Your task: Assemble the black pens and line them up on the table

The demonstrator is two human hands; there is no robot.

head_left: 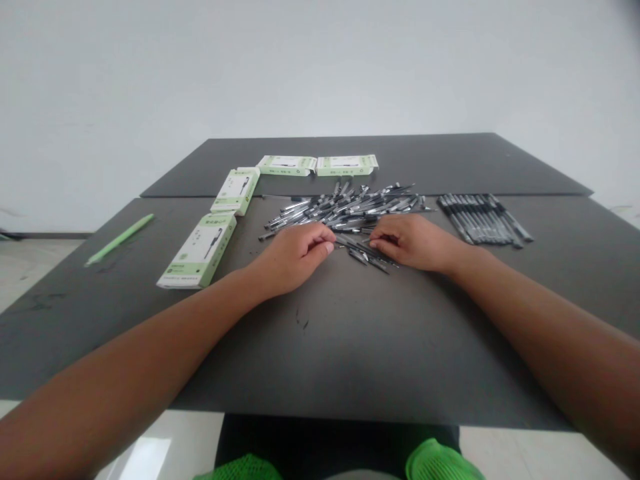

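A loose heap of black and silver pens (350, 207) lies in the middle of the dark table (350, 347). My left hand (295, 257) rests at the heap's near edge, its fingers curled and pinching the end of a pen. My right hand (410, 241) sits just to the right, fingertips closed on another pen among a few strays (367, 257). The two hands almost meet. A tidy row of black pens (483, 217) lies side by side to the right of the heap.
Several green and white flat boxes lie at the left and back: one nearest (199, 252), one behind it (237, 191), two at the rear (287, 165) (347, 164). A green pen (120, 239) lies at the far left. A white wall rises behind.
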